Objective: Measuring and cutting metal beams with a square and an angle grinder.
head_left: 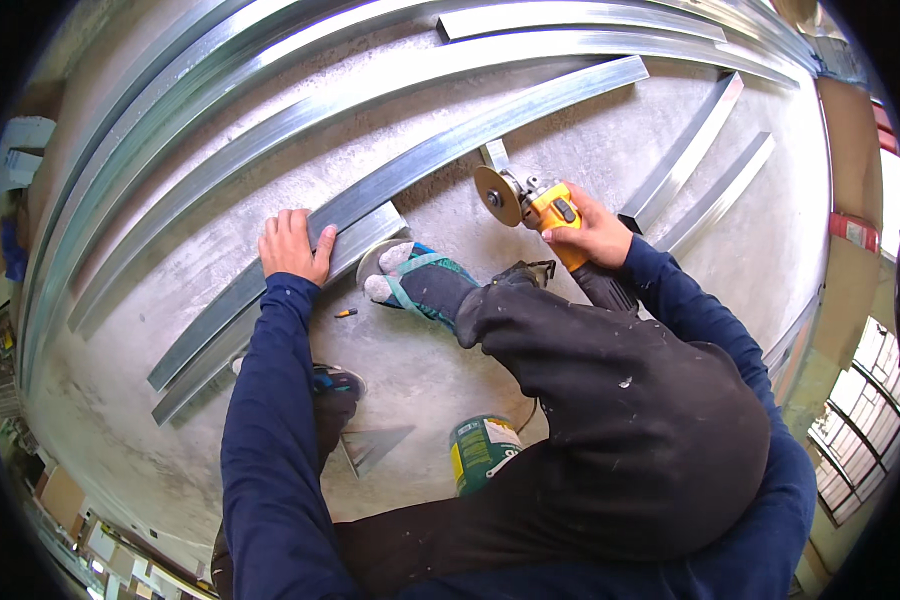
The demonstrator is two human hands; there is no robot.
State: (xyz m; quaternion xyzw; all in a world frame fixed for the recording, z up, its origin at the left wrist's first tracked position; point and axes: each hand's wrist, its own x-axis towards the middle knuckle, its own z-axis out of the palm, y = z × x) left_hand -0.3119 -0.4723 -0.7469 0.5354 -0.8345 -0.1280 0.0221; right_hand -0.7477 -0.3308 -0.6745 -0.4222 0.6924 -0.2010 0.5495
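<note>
My right hand (600, 232) grips a yellow and black angle grinder (566, 214) by its body. Its thin brown cutting disc (498, 196) faces left, held apart from the metal. My left hand (298, 246) is closed over a long galvanized steel profile (470, 135), fingers at its far side and thumb on top. That profile lies slantwise, partly over a shorter steel profile (370, 228). My foot in a sandal (420, 283) rests against the shorter profile's near side. A small metal piece (494, 153) shows just beyond the disc.
Long steel profiles (300, 112) lie across the far floor, with shorter ones (682, 150) at the right. Nearer me are a marker-like stick (346, 314), a triangular set square (378, 448) and a green bucket (482, 450). A cardboard-coloured panel (850, 150) edges the right side.
</note>
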